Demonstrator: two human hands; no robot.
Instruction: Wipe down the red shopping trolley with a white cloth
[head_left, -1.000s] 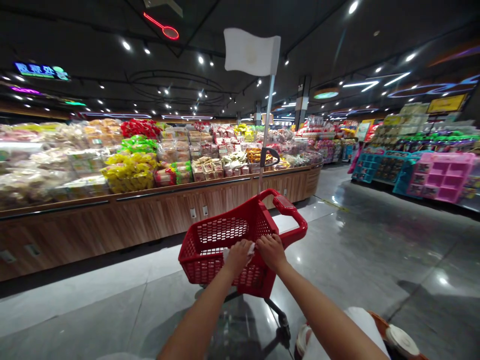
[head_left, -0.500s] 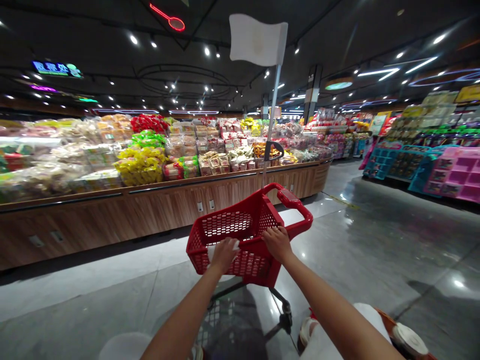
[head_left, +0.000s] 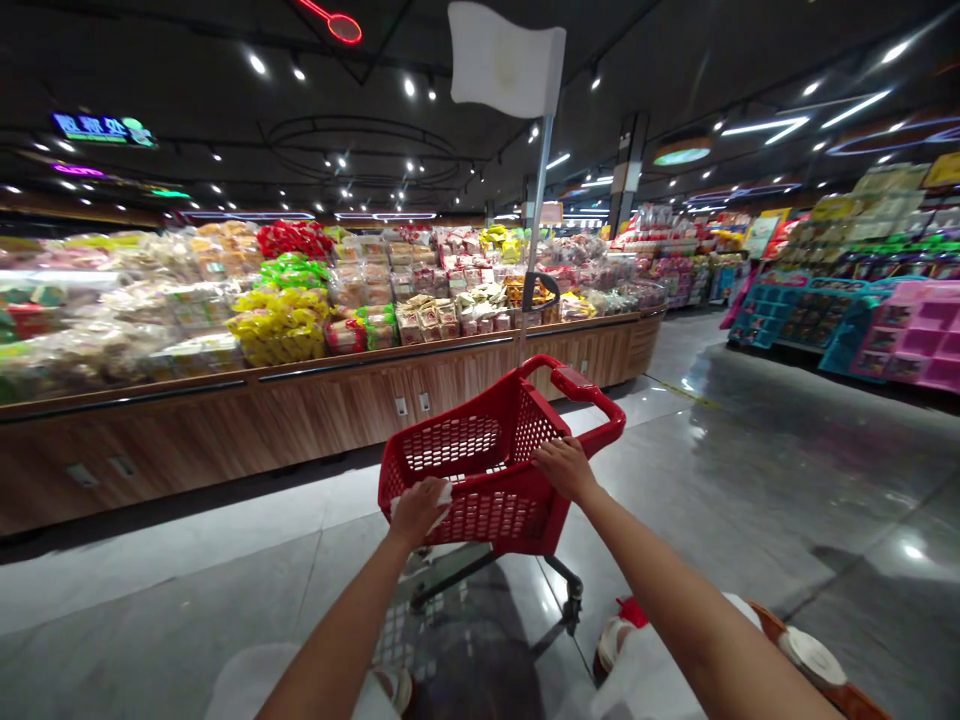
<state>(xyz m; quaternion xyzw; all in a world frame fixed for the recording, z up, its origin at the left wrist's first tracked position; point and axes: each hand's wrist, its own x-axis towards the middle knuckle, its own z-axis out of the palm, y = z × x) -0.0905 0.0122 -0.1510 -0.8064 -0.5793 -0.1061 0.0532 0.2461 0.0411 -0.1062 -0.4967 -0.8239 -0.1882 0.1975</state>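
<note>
The red plastic mesh shopping basket (head_left: 466, 446) sits on a wheeled metal cart frame (head_left: 480, 590), held ahead of the person over a polished grey floor (head_left: 750, 520). The left hand (head_left: 417, 512) lies curled over the near rim, on a small white item (head_left: 442, 497) whose kind cannot be determined. The right hand (head_left: 564, 470) lies on the rim's right side, fingers spread. The hands stand apart; neither firmness of grip can be confirmed. Both are well apart from the long wooden-fronted display counter (head_left: 300, 425) and its stacked bagged goods (head_left: 281, 327). No contact with those goods is recorded, and progress cannot be established further.
</note>
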